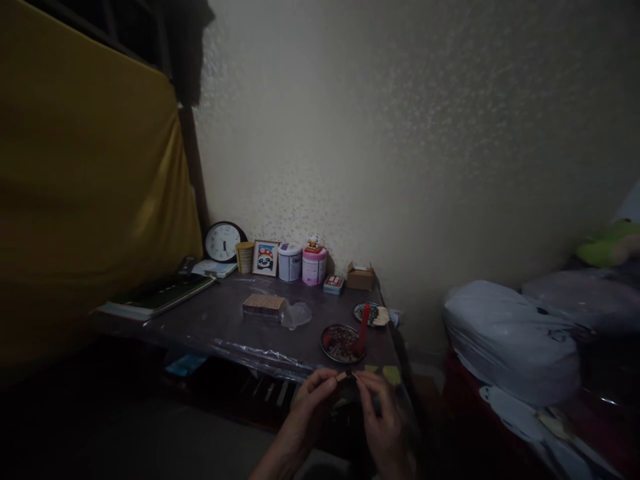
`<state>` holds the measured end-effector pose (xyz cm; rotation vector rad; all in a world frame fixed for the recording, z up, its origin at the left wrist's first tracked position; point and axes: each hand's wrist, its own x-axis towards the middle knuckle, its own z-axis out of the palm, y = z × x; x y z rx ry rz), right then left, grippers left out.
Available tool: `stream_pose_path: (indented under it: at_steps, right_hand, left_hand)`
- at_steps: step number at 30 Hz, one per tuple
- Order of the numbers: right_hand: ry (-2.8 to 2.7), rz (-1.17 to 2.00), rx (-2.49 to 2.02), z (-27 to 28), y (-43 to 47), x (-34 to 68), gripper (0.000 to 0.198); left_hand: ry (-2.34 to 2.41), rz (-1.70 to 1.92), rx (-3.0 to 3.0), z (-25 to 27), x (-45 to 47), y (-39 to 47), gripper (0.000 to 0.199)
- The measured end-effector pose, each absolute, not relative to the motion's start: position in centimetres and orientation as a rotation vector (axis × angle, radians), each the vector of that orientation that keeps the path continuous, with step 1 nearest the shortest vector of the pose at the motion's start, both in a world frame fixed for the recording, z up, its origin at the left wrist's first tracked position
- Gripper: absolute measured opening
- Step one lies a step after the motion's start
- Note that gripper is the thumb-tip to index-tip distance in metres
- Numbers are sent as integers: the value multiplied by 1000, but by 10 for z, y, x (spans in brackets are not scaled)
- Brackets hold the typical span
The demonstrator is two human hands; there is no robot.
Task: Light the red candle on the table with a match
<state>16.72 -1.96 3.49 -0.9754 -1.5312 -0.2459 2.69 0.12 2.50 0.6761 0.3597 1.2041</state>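
Both hands meet at the near edge of the table (220, 320): the left hand (311, 400) and the right hand (381, 413) each pinch one end of a small pale stick (345, 377) between thumb and fingertips, other fingers curled. It looks light, thin and stiff, probably easy to snap, so holding it by the ends with a gentle pinch seems best. Just beyond sits a round dish (342, 343) of dark bits with a red spoon (362, 327). Farther back lie a stack of sticks (263, 305), a clock (223, 241) and tins (314, 265).
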Motion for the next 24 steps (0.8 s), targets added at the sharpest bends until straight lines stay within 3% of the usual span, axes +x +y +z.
stream_pose_path:
  at_steps: [7, 10, 17, 24]
  right_hand:
    - [-1586, -326, -924, 34, -21, 173, 14]
    - [-1593, -317, -1063, 21, -6, 183, 23]
    - [-1132, 15, -1166, 18, 7, 203, 28]
    - [-1033, 110, -1260, 12, 5, 209, 22]
  left_hand:
    - [399, 1210, 659, 31, 29, -1, 17]
    - [416, 1208, 700, 35, 27, -3, 19]
    - [517, 1218, 714, 26, 17, 1, 19]
    - [571, 1215, 761, 16, 6, 9, 20]
